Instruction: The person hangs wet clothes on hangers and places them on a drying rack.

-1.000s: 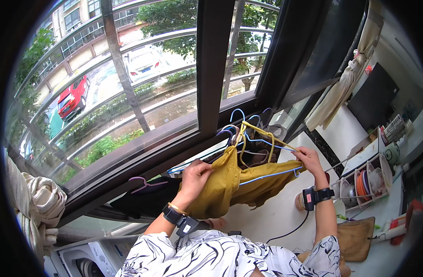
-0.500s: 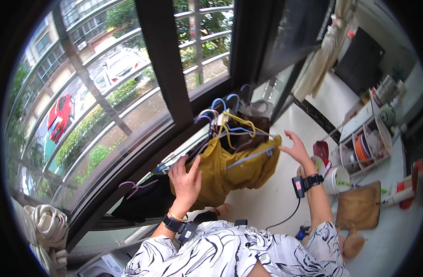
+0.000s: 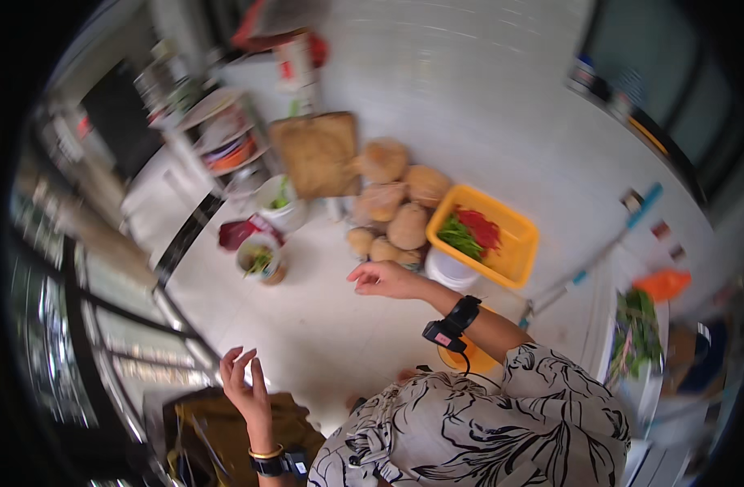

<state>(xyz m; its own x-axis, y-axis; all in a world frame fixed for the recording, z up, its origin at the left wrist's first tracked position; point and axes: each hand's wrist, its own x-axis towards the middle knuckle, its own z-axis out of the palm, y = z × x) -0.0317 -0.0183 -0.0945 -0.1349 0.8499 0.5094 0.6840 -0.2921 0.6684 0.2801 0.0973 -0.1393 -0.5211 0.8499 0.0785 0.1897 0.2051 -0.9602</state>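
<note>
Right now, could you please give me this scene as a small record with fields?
Left hand: raised, fingers apart, holding nothing
Nearest to it: mustard garment, lower left
Right hand: fingers loosely bent, nothing visible in it
Beyond it: yellow basin with green stalks and red pieces
Left of basin: tan rounded items, brown board
Image: blurred

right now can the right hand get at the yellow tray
Probably yes: the right hand looks empty, and nothing visible blocks the way to the yellow tray, though the hand points left, away from it, and depth is hard to judge.
</note>
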